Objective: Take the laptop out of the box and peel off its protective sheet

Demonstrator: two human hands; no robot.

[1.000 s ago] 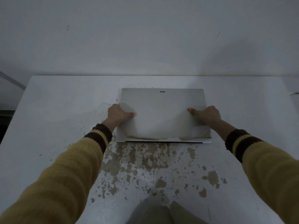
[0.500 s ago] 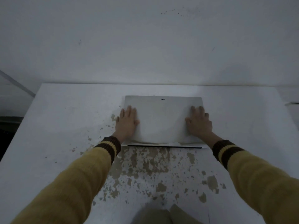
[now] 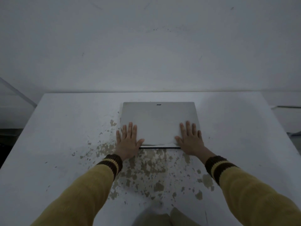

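Observation:
A closed silver laptop [image 3: 158, 118] lies flat on the white table [image 3: 68, 128], logo at its far edge. A thin pale protective sheet [image 3: 160, 141] covers the lid and is wrinkled along the near edge. My left hand [image 3: 128, 141] lies flat, fingers spread, on the near left corner of the laptop, partly on the table. My right hand [image 3: 189, 138] lies flat on the near right corner. Neither hand grips anything. No box is in view.
The table's paint is chipped in brown patches [image 3: 151, 170] in front of the laptop. A plain wall [image 3: 146, 46] rises right behind the table. A pale ledge [image 3: 286, 108] shows at the far right.
One second ago both hands pinched the sheet's near corners. They let go, flattened on the lid, and have since slid toward me to the near corners.

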